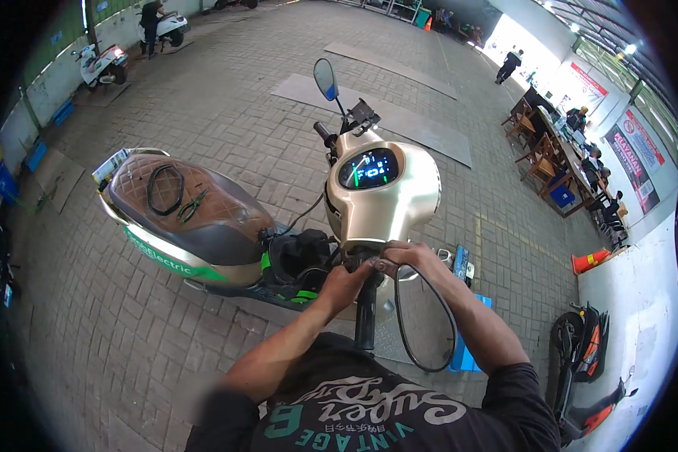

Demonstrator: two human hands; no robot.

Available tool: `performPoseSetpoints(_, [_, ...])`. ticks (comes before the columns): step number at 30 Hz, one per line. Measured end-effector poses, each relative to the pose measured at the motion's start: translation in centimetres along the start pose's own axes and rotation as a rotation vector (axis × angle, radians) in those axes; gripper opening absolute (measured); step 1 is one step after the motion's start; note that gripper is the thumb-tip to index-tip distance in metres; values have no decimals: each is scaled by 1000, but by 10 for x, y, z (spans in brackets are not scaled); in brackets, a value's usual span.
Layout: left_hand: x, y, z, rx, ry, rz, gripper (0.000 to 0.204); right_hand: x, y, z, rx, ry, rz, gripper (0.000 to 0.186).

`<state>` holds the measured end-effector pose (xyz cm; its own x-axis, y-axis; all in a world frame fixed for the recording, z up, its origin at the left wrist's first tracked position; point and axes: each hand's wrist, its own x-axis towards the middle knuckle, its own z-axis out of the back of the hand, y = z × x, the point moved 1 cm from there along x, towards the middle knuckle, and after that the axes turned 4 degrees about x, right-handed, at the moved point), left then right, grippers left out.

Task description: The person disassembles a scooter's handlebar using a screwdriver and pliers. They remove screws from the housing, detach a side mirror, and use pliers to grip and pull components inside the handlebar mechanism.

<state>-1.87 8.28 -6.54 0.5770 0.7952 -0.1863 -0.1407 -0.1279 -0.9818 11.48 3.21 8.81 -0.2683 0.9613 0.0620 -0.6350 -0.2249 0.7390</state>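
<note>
- Looks like a scooter workshop from where I stand
- metallic gold scooter, green-handled pliers lying on its brown quilted seat
- small white scooter by pale left wall
- grey brick-paved floor
- long brown wooden table, people alongside
- ribbed metal roof

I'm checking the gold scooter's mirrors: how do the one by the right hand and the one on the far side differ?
Position: the near mirror is beside the right hand; the far mirror is away from both hands.
Pose: the far mirror stands up on its stem; the near mirror extends toward the wearer's shirt.
Apparent size: the near mirror looks larger than the far mirror.
Both are oval and dark-rimmed.
</note>
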Motion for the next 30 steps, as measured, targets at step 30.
performPoseSetpoints(30, [-46,-9,-24,-497,-12,207,50,-94,-27,7,168,-534,96,38])
